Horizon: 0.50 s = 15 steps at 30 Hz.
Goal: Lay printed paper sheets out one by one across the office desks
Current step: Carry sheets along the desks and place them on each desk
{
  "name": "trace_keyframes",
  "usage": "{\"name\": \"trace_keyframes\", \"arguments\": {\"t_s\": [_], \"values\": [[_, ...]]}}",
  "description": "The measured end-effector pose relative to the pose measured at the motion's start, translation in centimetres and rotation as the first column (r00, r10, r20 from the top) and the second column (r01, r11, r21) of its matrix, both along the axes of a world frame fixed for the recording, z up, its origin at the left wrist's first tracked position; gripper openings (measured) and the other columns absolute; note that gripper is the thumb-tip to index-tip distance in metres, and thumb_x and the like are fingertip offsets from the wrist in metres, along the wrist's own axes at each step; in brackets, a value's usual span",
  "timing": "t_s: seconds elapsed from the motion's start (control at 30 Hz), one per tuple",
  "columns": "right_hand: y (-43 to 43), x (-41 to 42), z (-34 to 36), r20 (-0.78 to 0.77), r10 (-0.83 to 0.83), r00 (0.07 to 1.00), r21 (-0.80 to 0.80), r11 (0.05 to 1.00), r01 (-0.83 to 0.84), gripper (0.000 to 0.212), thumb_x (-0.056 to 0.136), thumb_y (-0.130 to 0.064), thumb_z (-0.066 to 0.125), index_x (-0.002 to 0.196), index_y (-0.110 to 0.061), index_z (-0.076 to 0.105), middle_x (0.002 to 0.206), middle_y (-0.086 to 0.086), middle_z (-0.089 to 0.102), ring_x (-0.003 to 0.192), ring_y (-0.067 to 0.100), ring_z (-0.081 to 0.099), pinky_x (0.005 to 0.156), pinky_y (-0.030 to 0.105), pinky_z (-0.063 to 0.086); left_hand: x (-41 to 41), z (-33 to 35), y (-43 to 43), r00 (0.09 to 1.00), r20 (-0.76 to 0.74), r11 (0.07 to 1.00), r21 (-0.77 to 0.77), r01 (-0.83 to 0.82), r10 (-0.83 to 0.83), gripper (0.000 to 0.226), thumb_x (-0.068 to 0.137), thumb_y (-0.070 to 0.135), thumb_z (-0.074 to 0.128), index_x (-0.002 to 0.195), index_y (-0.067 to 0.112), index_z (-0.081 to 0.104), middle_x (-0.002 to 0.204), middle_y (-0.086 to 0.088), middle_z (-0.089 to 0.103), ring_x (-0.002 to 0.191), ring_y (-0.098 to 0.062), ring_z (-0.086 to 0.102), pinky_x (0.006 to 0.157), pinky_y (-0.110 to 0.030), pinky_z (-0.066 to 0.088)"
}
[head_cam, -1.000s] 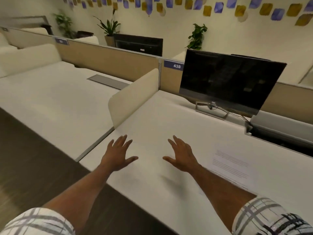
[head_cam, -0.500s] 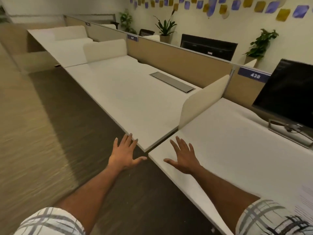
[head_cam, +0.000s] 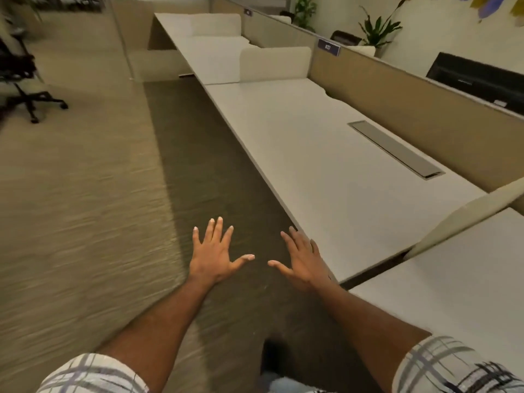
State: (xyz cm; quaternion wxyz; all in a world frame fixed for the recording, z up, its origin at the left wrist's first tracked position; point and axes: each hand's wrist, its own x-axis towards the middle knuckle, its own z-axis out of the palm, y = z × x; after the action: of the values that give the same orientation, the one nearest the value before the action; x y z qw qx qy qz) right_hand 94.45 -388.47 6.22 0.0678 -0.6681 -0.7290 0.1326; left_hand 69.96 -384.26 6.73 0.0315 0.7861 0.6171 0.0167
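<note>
Left hand splayed over carpet, right hand at desk edge

A small blue number plate sits on the top edge of the tan partition behind the white desk. Its 3 white digits are too blurred to read surely. A second plate farther along is unreadable.

White worktops run from near right to far centre, split by cream screens and backed by a tan partition. Beige carpet fills the left, with a black office chair at its far edge. Potted plants and a dark monitor sit beyond the partition.
</note>
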Motion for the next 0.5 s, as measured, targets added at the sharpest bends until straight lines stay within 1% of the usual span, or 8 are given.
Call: {"name": "trace_keyframes", "arguments": {"t_s": [0.07, 0.23, 0.37, 0.5], "values": [[3.6, -1.6, -0.6, -0.012, 0.030, 0.999, -0.007, 1.000, -0.030, 0.091, 0.082, -0.083, 0.024, 0.156, -0.031, 0.009, 0.165, -0.001, 0.000, 0.152, 0.021, 0.001, 0.122, 0.049, 0.003, -1.8, -0.6, 1.8, 0.996, 0.019, 0.996, -0.012, -0.083, 0.083, 0.112, 0.069, 0.095, 0.006, 0.154, 0.024, 0.022, 0.165, -0.007, 0.006, 0.152, -0.024, -0.003, 0.118, -0.060, 0.000], [14.5, -6.4, -2.2, -0.025, 0.108, 0.994, -0.019, 0.994, -0.108, 0.091, 0.081, -0.083, 0.017, 0.156, -0.030, 0.011, 0.165, 0.000, 0.000, 0.152, 0.021, 0.001, 0.121, 0.053, -0.002, -5.5, -1.4, 9.1, 0.968, -0.018, 0.968, -0.024, -0.250, 0.250, 0.111, 0.070, 0.094, 0.005, 0.154, 0.023, 0.023, 0.164, -0.009, 0.009, 0.152, -0.025, 0.000, 0.118, -0.060, 0.001], [22.0, -9.1, -1.8, -0.014, 0.139, 0.990, -0.004, 0.990, -0.139, 0.086, 0.085, -0.080, 0.019, 0.155, -0.030, 0.016, 0.165, 0.001, 0.000, 0.152, 0.021, -0.001, 0.118, 0.056, -0.008, -8.3, -0.8, 15.2, 0.939, -0.025, 0.939, 0.012, -0.342, 0.343, 0.113, 0.070, 0.094, 0.001, 0.153, 0.022, 0.029, 0.163, -0.010, 0.016, 0.151, -0.027, 0.009, 0.117, -0.061, 0.006], [29.9, -11.3, -0.4, -0.015, 0.156, 0.988, 0.018, 0.988, -0.156, 0.086, 0.086, -0.080, 0.018, 0.155, -0.029, 0.017, 0.165, 0.002, -0.001, 0.152, 0.021, -0.004, 0.115, 0.058, -0.014, -10.3, 0.6, 21.7, 0.908, -0.002, 0.907, 0.026, -0.419, 0.420, 0.114, 0.069, 0.093, -0.003, 0.152, 0.023, 0.031, 0.163, -0.010, 0.018, 0.151, -0.026, 0.010, 0.117, -0.061, 0.007]]}}
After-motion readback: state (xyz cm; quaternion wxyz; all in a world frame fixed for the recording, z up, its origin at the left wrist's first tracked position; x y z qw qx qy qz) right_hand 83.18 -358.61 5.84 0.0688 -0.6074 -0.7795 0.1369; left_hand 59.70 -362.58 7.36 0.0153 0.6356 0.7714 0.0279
